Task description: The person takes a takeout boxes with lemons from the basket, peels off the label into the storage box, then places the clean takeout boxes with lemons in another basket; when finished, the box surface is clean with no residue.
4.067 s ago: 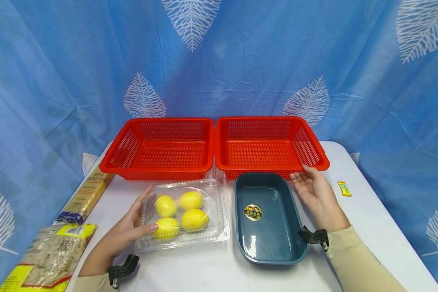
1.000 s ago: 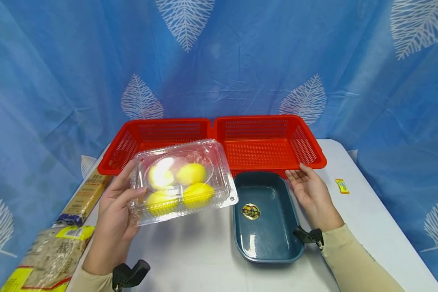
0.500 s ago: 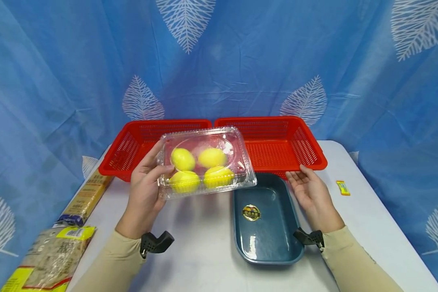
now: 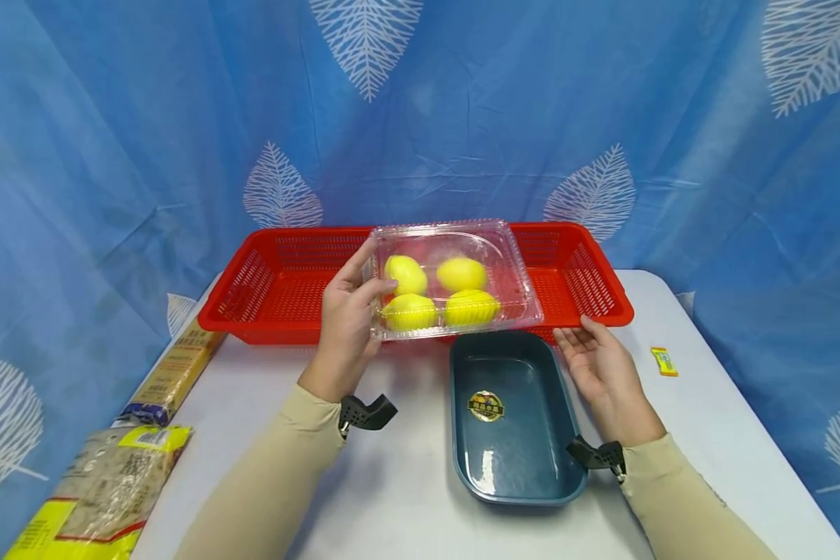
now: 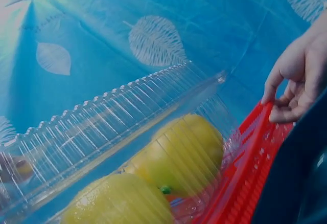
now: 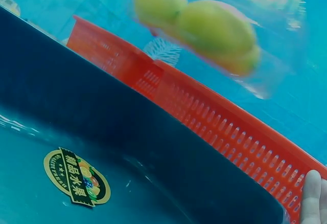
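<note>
My left hand [image 4: 350,319] grips the left side of a clear plastic clamshell box [image 4: 512,268], thumb on the lid. Inside sit several yellow lemons [image 4: 462,274]. The box is raised and tilted, overlapping both red baskets in the head view. In the left wrist view its ribbed side [image 5: 112,109] is close up. My right hand [image 4: 602,377], palm up, pinches the front rim of the right red basket [image 4: 579,284] near its right corner; the left wrist view shows the right thumb and fingers [image 5: 288,112] on that rim. The box covers part of this basket.
The left red basket [image 4: 297,299] stands against the right one. A dark blue dish [image 4: 518,443] with a gold label is in front, near my right wrist. A long yellow packet [image 4: 175,362] and a larger bag [image 4: 115,478] lie left. A small yellow sachet [image 4: 663,362] lies right.
The clamshell box of lemons lay on the table with my left hand beside it; my left hand has lifted it and carried it forward and right. The right hand has stayed at the basket rim.
</note>
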A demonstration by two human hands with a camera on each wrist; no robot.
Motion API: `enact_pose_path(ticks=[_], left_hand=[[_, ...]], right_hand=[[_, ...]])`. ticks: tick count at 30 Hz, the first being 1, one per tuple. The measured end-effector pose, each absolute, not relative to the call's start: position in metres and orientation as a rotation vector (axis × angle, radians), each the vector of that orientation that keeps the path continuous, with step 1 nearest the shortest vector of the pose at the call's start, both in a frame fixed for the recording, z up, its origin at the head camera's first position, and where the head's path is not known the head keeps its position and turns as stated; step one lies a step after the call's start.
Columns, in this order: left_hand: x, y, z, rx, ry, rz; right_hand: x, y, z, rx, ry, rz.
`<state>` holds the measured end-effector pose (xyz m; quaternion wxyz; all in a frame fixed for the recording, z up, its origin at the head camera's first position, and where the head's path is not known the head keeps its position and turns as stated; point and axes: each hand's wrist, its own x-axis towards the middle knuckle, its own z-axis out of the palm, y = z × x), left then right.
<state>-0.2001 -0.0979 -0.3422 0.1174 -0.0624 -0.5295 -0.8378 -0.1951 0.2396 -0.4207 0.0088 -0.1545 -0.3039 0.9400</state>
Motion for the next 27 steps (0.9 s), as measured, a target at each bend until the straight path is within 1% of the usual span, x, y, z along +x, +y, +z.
enact_pose_path(ticks=[9, 17, 27], left_hand=[[-0.225, -0.056, -0.336, -0.173, -1.567, -2.465], [-0.249, -0.023, -0.344, -0.122, -1.54, -2.51], [-0.28, 0.001, -0.353, -0.03, -1.567, -2.504]], right_hand=[[-0.194, 0.238, -0.422, -0.454, -0.999, 2.92], [-0.194, 0.239, -0.419, -0.457, -0.95, 2.938], [-0.194, 0.239, -0.42, -0.481, -0.959, 2.928]])
